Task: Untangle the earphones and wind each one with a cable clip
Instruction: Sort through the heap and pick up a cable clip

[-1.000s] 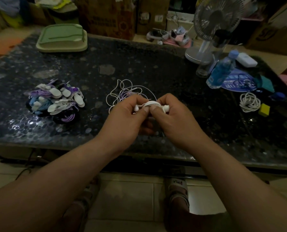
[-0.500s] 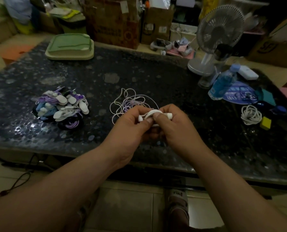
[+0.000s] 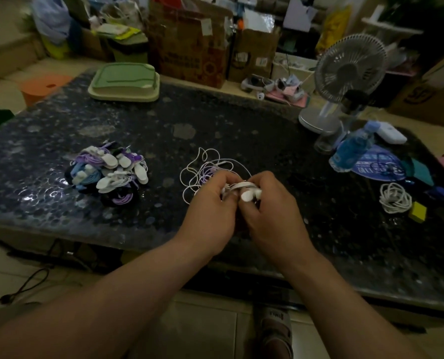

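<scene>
While my left hand (image 3: 211,212) and right hand (image 3: 270,211) are pinching the earphone coil (image 3: 237,188), any slipping thumb is threatening to unwind it.

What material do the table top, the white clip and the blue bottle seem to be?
Table top: probably polished stone, dark, speckled, with glossy reflections. White clip: likely soft matte plastic or silicone; it bends round the cable. Blue bottle: clear plastic, see-through.
</scene>
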`<control>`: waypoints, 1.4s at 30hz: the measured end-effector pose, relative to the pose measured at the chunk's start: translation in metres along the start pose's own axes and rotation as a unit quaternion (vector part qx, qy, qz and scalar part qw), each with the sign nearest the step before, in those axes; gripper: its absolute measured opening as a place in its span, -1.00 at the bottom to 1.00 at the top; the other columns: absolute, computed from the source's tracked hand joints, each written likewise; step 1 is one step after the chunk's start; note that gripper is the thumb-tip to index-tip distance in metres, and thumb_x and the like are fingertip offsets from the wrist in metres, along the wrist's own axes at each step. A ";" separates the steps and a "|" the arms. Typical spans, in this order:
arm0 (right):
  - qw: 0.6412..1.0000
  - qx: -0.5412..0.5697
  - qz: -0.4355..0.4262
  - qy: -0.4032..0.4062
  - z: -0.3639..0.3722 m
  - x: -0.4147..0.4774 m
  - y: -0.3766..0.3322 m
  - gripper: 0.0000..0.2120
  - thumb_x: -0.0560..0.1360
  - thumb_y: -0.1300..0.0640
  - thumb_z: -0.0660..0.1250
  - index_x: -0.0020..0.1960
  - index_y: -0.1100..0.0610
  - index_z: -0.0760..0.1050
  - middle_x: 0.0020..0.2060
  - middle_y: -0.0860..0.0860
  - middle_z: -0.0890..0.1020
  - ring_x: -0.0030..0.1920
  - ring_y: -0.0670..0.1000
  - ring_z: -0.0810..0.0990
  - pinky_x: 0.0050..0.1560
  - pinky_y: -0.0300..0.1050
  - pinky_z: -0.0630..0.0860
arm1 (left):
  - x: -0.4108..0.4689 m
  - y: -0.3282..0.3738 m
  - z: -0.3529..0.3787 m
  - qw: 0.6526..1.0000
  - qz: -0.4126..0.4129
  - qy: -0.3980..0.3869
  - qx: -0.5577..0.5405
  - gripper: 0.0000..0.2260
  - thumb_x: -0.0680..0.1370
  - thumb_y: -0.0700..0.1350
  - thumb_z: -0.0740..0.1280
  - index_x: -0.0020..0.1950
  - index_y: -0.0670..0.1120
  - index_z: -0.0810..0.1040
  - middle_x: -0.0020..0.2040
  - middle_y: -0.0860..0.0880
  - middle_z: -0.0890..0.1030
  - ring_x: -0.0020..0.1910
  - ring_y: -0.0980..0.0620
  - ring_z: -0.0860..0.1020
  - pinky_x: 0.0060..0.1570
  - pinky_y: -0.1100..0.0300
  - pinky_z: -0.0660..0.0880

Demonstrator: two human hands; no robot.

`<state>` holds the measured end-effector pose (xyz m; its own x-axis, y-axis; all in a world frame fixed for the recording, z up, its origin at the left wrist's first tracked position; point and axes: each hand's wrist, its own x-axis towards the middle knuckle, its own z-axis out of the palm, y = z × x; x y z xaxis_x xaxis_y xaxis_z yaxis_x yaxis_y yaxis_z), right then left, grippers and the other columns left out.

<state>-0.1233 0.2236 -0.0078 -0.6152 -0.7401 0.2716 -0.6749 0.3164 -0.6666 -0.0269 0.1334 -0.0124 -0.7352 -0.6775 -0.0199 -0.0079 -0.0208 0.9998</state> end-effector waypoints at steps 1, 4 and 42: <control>1.000 0.004 0.011 0.008 -0.001 -0.001 -0.001 -0.88 0.57 -0.01 0.33 0.06 -0.01 0.46 -0.11 -0.15 0.57 -0.13 -0.18 0.55 -0.23 -0.24 0.48 | -0.001 0.001 -0.001 1.000 0.000 -0.012 0.007 -0.83 0.70 -0.20 0.25 0.06 0.00 0.60 -0.01 -0.13 0.71 0.02 -0.24 0.69 0.00 -0.31 0.65; 0.992 0.099 0.080 0.016 -0.009 -0.003 -0.005 -0.90 0.55 -0.02 0.38 -0.04 0.00 0.52 -0.23 -0.10 0.63 -0.22 -0.18 0.60 -0.28 -0.21 0.53 | -0.002 0.009 -0.008 0.995 -0.042 -0.070 -0.049 -0.88 0.69 -0.26 0.25 0.07 -0.12 0.56 0.04 -0.22 0.71 -0.03 -0.19 0.70 -0.02 -0.20 0.69; 0.964 0.228 0.087 -0.102 -0.004 -0.002 -0.007 -0.70 0.72 0.05 0.24 0.40 -0.17 0.55 0.16 -0.13 0.71 0.18 -0.05 0.69 0.24 0.14 0.63 | 0.003 0.006 -0.013 0.997 -0.058 -0.004 -0.058 -0.77 0.73 -0.04 0.24 0.24 0.00 0.68 0.06 -0.08 0.73 -0.07 0.08 0.65 -0.10 0.18 0.56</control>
<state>-0.1195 0.2252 -0.0009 -0.5786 -0.8155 0.0165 -0.2903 0.1870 -0.9385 -0.0200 0.1215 -0.0065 -0.7398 -0.6593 -0.1341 -0.0153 -0.1828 0.9830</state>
